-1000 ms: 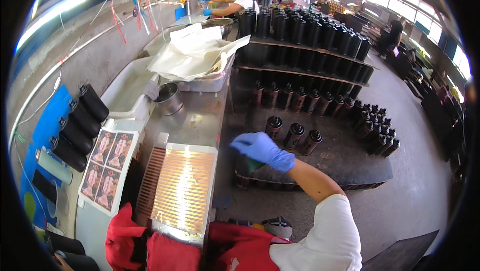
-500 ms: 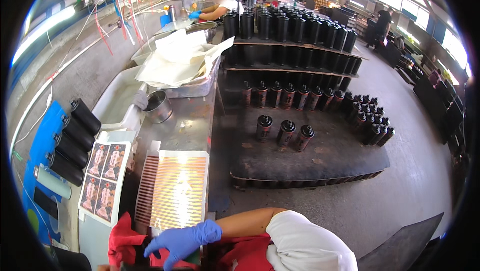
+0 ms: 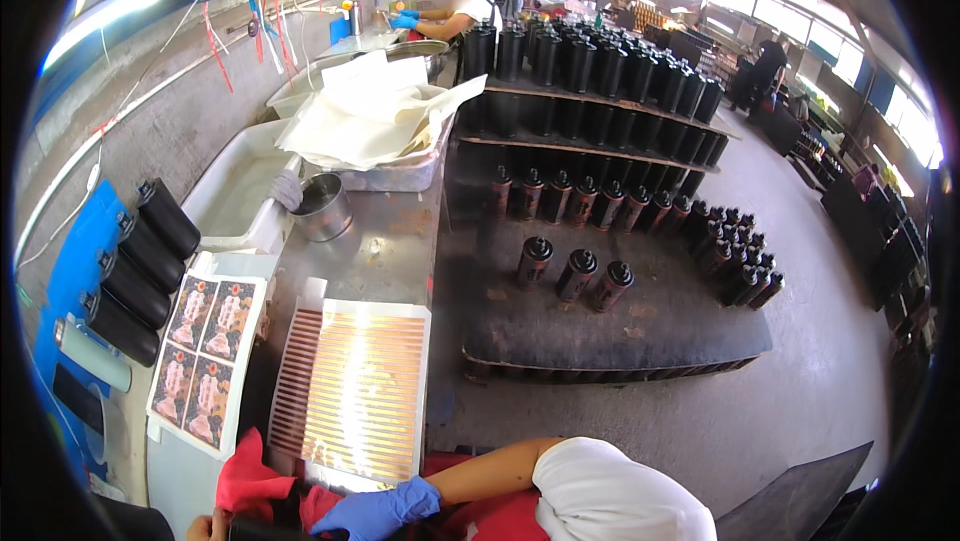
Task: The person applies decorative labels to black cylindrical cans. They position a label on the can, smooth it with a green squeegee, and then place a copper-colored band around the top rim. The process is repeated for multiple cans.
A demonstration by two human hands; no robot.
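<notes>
My right hand [image 3: 378, 511], in a blue glove, lies at the lower edge beside a bunched red cloth [image 3: 248, 471]. Its fingertips run out of the picture, so their closure is hidden. To its left, the bare fingers of my left hand [image 3: 207, 527] curl against the end of a dark cylinder [image 3: 265, 532], most of which is cut off. Just beyond both hands, a sheet of gold and brown strips [image 3: 365, 381] lies on the metal bench. Left of that sheet rests a page of four printed dark pictures [image 3: 207, 356].
Black cylinders [image 3: 150, 266] lie on a blue sheet along the wall. A metal pot [image 3: 323, 209], a white basin [image 3: 225, 201] and a paper pile [image 3: 375, 116] occupy the bench's far part. Right, printed bottles [image 3: 578, 276] stand on a dark low table [image 3: 640, 331]; a co-worker [image 3: 460, 11] is behind.
My right hand has moved down and slightly right, its fingers less spread in view. More of my left fingers shows. The whole scene has shifted a little as my head moved.
</notes>
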